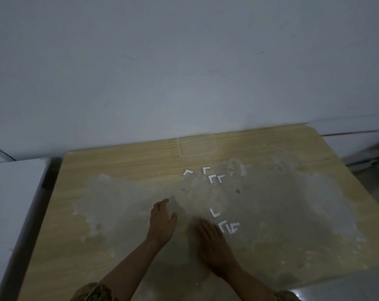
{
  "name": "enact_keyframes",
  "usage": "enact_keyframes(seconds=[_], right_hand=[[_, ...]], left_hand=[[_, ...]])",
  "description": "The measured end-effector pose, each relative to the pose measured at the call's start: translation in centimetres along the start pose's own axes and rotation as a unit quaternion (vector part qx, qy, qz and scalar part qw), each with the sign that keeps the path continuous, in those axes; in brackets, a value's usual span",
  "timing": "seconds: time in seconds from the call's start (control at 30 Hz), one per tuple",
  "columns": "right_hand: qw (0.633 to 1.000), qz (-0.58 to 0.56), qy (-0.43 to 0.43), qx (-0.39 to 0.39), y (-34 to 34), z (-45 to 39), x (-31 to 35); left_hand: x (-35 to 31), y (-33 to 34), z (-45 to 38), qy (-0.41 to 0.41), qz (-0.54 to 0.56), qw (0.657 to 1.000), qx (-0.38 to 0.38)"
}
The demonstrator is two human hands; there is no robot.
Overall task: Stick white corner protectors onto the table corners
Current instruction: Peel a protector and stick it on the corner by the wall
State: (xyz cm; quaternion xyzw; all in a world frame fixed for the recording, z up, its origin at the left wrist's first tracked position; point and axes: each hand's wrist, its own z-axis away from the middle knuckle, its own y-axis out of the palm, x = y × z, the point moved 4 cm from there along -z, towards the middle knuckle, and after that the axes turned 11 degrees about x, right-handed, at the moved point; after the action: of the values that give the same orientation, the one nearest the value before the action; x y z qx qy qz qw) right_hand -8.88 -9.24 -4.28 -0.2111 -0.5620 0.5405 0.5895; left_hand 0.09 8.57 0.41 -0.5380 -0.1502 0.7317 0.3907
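Both my hands lie flat on the wooden table (pixel 123 161), fingers straight, grasping nothing. My left hand (pixel 162 222) rests palm down on the worn grey patch (pixel 260 203) of the tabletop. My right hand (pixel 212 237) lies just beside three white corner protectors (pixel 228 227), fingertips near them; whether they touch is hard to tell in the blur. One more protector (pixel 214 213) sits just beyond those, and four others (pixel 208 173) lie further back, towards the wall (pixel 184 61).
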Motion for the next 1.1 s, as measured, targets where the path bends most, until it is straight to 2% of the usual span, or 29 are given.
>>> enact_keyframes(seconds=[0.17, 0.27, 0.6, 0.7, 0.87, 0.93, 1.0, 1.1], right_hand=[[1.000, 0.002, -0.028, 0.007, 0.2, -4.4, 0.4], [1.000, -0.017, -0.009, 0.006, 0.5, -6.8, -0.1], [1.000, -0.011, -0.007, 0.008, 1.0, -7.2, -0.8], [1.000, -0.018, -0.012, 0.009, 1.1, -7.3, -0.8], [1.000, -0.018, -0.016, 0.001, 0.9, -7.3, -0.8], [1.000, -0.021, -0.015, -0.004, 0.9, -7.3, -0.8], [1.000, -0.021, -0.018, -0.009, 0.9, -7.2, -0.8], [0.999, -0.023, -0.024, -0.014, 0.9, -7.0, -0.7]], left_hand=[[-2.2, -0.2, -4.7, 0.012, -0.015, 1.000, 0.021], [-3.1, -0.6, -8.2, 0.020, -0.027, 0.999, 0.042], [-5.5, -0.4, -16.8, 0.110, -0.158, 0.976, 0.105], [-5.6, 0.2, -17.7, 0.109, -0.157, 0.976, 0.100], [-4.5, 0.3, -18.2, 0.097, -0.128, 0.986, 0.036], [-4.0, -0.1, -17.5, 0.063, -0.103, 0.992, 0.022], [-3.0, -0.7, -16.5, 0.010, -0.017, 1.000, -0.002], [-2.7, -1.7, -13.3, -0.044, 0.109, 0.993, -0.025]])
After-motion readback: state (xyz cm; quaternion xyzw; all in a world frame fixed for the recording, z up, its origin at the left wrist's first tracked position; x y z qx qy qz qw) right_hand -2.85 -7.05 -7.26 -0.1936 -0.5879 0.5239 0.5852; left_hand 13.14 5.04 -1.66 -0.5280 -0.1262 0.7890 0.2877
